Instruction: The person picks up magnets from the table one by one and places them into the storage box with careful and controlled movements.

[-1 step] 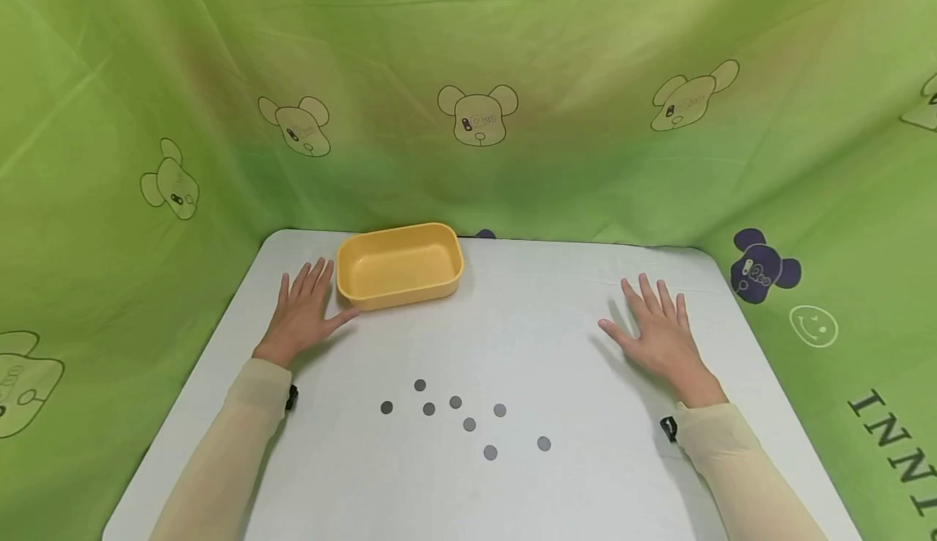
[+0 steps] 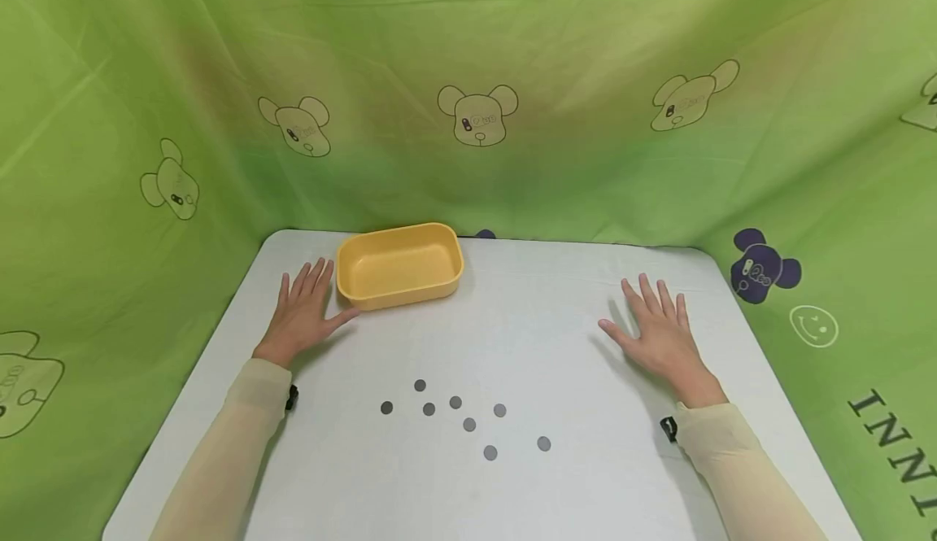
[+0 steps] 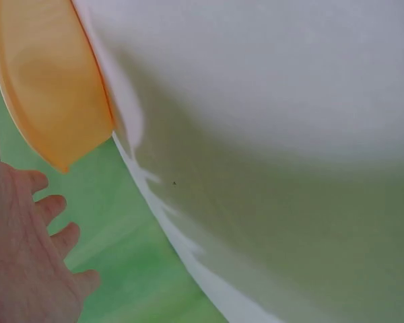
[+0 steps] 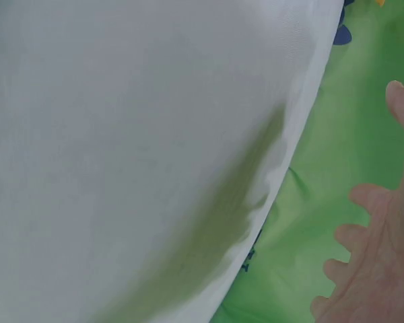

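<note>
My left hand [image 2: 298,321] hovers with spread fingers at the left of a yellow rectangular tub [image 2: 405,293]. Its thumb reaches towards the tub's near left corner, overlapping it in the head view. On the other side of the table, my right hand [image 2: 661,340] is held palm down with its fingers apart, and nothing is in it. Several small flat grey discs [image 2: 469,425] lie scattered across the middle front, between the two arms. The left wrist view catches the tub's side [image 3: 60,81] beyond the palm; the right wrist view has only the hand, tabletop and cloth.
A white table [image 2: 556,321] with rounded corners carries everything. Green cloth [image 2: 578,159] printed with bear heads hangs around its back and sides. The tub stands near the back edge, left of centre. Both sleeves have a small black device [image 2: 669,429] at the wrist.
</note>
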### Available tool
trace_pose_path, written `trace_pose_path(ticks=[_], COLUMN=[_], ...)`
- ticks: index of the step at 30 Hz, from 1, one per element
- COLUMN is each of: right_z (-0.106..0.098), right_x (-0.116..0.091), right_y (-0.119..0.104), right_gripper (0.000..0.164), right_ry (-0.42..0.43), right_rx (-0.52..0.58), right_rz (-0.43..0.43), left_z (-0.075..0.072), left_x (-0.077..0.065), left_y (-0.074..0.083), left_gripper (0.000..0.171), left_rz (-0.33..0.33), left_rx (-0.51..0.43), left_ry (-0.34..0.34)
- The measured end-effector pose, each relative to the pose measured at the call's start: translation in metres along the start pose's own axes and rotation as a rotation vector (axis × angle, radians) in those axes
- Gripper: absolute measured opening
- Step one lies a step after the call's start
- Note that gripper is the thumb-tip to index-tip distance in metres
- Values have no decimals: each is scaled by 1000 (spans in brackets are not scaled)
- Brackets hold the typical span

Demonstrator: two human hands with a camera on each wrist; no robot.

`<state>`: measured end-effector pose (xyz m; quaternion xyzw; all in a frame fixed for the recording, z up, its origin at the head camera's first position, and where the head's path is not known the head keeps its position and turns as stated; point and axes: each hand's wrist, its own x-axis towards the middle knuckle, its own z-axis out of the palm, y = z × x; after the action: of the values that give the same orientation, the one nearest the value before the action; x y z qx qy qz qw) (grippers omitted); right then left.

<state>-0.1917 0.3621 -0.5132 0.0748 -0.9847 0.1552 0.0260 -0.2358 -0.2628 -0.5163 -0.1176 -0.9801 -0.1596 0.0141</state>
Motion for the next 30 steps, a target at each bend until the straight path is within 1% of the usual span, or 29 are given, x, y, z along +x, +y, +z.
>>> trace_pose_path(ticks=[5, 9, 14, 22, 26, 30], right_z=[0, -1, -1, 3, 3, 2], right_x=[-1, -2, -2, -7, -7, -7], right_y=[0, -1, 0, 1, 1, 0], right_gripper=[95, 95, 96, 96, 96, 96], right_ry=[8, 20, 18, 5, 14, 11], right_rx=[-2, 1, 4, 5, -3, -1], right_rz=[-10, -18, -11, -3, -5, -5], left_z=[-2, -4, -5, 2, 3, 3], left_x=[1, 6, 13, 23, 28, 31], left_y=[2, 7, 14, 19, 19, 19], left_gripper=[113, 111, 110, 112, 113, 112], left_rz=[1, 16, 30, 5, -2, -7], left_rx=[-9, -20, -29, -49, -66, -75], left_ry=[2, 7, -5, -30, -43, -55])
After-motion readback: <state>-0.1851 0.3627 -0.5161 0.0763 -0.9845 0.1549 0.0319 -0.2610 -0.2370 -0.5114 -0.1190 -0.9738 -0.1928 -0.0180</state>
